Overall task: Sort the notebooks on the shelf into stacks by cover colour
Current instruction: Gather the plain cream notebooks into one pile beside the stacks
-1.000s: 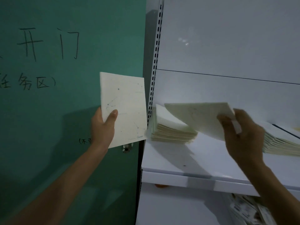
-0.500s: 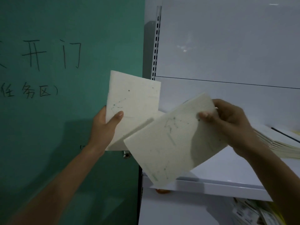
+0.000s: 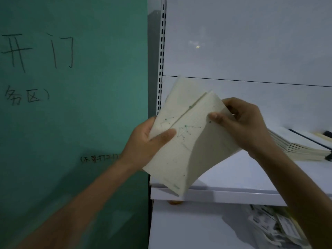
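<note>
Two cream notebooks with constellation drawings overlap in front of the shelf. My left hand (image 3: 145, 141) grips the rear notebook (image 3: 181, 97) at its left edge, thumb across both covers. My right hand (image 3: 240, 123) pinches the front notebook (image 3: 197, 151) at its upper right corner, laying it over the rear one. A slanting stack of cream notebooks (image 3: 301, 146) lies on the white shelf (image 3: 233, 177) at the right, behind my right forearm. The held notebooks hide the left end of the shelf.
A green wall (image 3: 80, 105) with handwritten characters stands to the left of the shelf's slotted upright (image 3: 161, 60). Below the shelf at the lower right lies a heap of printed packets (image 3: 274, 229). A dark-edged book (image 3: 310, 139) tops the right stack.
My right hand has carried its notebook leftward onto the one in my left hand, so the two now overlap. My left hand has shifted right toward the shelf.
</note>
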Demonstrator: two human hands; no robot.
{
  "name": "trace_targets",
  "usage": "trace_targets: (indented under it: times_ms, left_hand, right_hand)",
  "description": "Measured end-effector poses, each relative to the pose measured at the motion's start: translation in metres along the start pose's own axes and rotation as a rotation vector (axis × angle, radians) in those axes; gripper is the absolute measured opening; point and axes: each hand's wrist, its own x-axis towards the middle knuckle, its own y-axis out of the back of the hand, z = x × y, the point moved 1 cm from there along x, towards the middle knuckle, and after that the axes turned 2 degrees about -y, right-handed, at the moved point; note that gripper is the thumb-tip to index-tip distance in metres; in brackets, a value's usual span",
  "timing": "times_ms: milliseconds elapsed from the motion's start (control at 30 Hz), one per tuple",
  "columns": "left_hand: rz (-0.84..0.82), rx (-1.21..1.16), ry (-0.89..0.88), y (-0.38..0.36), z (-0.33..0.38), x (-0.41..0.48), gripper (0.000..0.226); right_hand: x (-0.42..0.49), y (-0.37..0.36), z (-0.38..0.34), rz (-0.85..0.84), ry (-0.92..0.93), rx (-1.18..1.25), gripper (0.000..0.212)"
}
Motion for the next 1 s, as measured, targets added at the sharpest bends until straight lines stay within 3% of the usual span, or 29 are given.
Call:
trace_targets:
  times_ms: [67,167,300,367,467,533,700,900,1000]
  left_hand:
    - [-0.041,0.093,-0.005,-0.01,-0.003,0.001,0.032]
    - [-0.021,0.116,-0.002,-0.025,-0.012,0.002,0.023]
    - [0.012,0.01,0.032,-0.043,-0.023,0.003,0.022]
    - [0.043,-0.053,0.053,-0.051,-0.029,0.001,0.023]
    - [0.066,-0.15,0.091,-0.063,-0.036,0.001,0.024]
    - [0.075,-0.195,0.127,-0.072,-0.04,0.003,0.023]
    - [0.112,-0.289,0.217,-0.101,-0.047,0.015,0.021]
    - [0.135,-0.297,0.291,-0.162,-0.054,0.037,0.02]
    - [0.079,-0.296,0.293,-0.204,-0.053,0.046,0.024]
  right_hand:
    - [0.001,0.005,0.001,0.061,0.008,-0.037,0.012]
    - [-0.001,0.008,0.009,0.127,0.04,-0.116,0.021]
    - [-0.013,0.019,0.03,0.353,0.1,-0.221,0.051]
    - [-0.023,0.027,0.048,0.366,-0.024,-0.123,0.062]
    - [-0.036,0.026,0.07,0.162,-0.328,0.201,0.073]
    - [-0.046,0.02,0.079,0.047,-0.437,0.325,0.068]
    - [-0.068,0.018,0.094,-0.099,-0.512,0.447,0.045]
    - [-0.071,0.064,0.124,-0.032,-0.559,0.416,0.045]
    - [-0.069,0.1,0.147,0.028,-0.574,0.422,0.031]
